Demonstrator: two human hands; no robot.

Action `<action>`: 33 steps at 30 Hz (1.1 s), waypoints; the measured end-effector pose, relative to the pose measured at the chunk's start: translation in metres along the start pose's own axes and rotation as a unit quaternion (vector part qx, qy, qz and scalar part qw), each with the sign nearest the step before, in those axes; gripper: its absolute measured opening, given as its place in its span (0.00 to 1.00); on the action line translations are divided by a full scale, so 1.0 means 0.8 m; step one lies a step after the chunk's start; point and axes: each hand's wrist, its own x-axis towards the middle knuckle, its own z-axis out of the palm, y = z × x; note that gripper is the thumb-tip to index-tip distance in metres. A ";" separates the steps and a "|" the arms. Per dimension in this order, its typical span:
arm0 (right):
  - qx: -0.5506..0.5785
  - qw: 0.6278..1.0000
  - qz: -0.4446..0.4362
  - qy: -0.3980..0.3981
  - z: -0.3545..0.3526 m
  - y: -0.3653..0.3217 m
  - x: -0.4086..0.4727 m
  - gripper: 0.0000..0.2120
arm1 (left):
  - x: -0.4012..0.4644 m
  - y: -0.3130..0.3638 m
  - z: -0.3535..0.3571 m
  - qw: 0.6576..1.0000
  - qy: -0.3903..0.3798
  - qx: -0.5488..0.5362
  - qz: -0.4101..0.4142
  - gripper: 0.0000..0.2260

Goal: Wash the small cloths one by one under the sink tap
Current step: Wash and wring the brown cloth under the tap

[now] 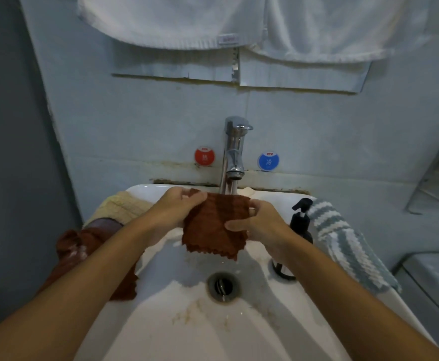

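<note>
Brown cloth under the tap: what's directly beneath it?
Beneath the brown cloth, held by both hands, lies wet sink basin and the drain. The basin directly behind the cloth is hidden.

both hands grip a brown cloth (pixel 214 225) under the tap (pixel 234 152).

Brown cloth (pixel 214 225) spread flat under tap (pixel 235 149), pinked lower edge hanging over sink (pixel 161 321).

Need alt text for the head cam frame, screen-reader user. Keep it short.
Both hands, left hand and right hand, hold a brown cloth spread under the chrome tap over a white sink. More cloths lie on the rim: brown and beige at left, a striped one at right beside a black pump bottle.
</note>
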 end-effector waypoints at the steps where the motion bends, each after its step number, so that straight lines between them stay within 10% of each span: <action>1: 0.013 1.000 -0.001 0.020 -0.001 0.000 0.000 0.18 | -0.002 0.000 -0.002 0.999 -0.038 -0.020 -0.012 0.07; 10: -0.046 0.994 -0.097 0.031 0.001 -0.001 -0.006 0.12 | -0.004 -0.007 -0.004 0.999 -0.018 0.024 0.040 0.07; 27: 0.127 0.992 -0.011 0.022 -0.001 -0.008 -0.007 0.19 | 0.007 -0.001 -0.014 0.966 -0.022 -0.248 -0.075 0.16; 33: -0.031 0.998 0.062 0.007 0.003 -0.023 -0.005 0.05 | 0.003 0.001 -0.013 0.996 -0.049 -0.069 0.021 0.09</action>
